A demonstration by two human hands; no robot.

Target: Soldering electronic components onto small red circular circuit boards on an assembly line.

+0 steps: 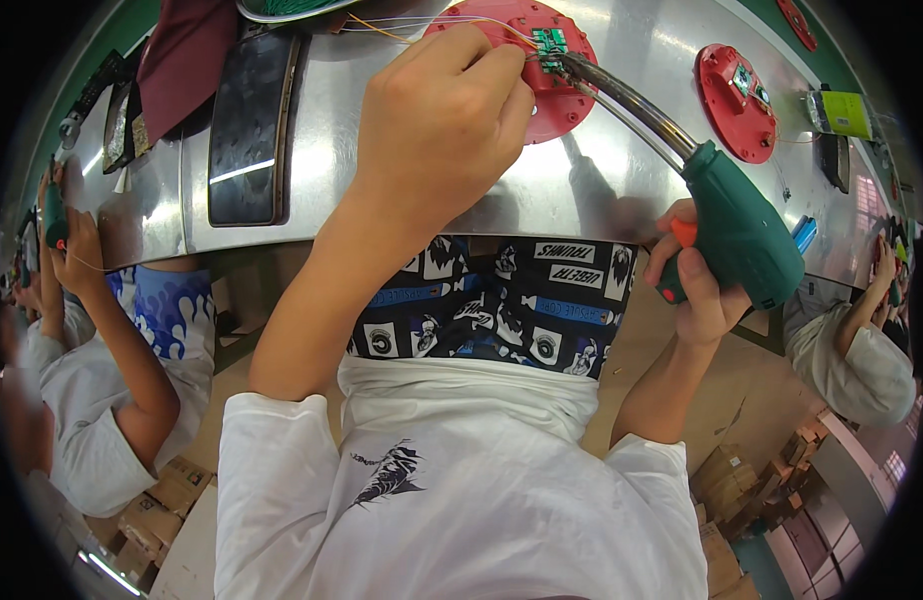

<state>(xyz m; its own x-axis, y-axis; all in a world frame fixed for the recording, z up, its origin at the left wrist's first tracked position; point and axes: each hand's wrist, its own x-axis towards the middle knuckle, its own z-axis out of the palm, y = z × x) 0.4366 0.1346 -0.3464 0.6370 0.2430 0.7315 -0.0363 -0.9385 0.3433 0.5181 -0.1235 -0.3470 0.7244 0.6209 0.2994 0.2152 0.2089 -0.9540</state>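
Observation:
My right hand [704,285] grips the handle of a green soldering gun [747,225], a finger by its orange trigger. The gun's long metal barrel reaches up and left, its tip at a small green circuit board [550,42] on a red round plastic disc [562,112]. Just left of the board, my left hand [447,120] is closed in a pinch. A thin wire seems to run from its fingertips to the board, though the hand hides most of them. More thin wires [422,20] in white and orange cross behind this hand to the board.
A second red disc [727,125] with a small board lies right on the metal table [327,190], beside a yellow-green packet [844,114]. A black phone [250,130] and a maroon sheet [185,62] lie left. People work on both sides, one holding a green tool [55,215].

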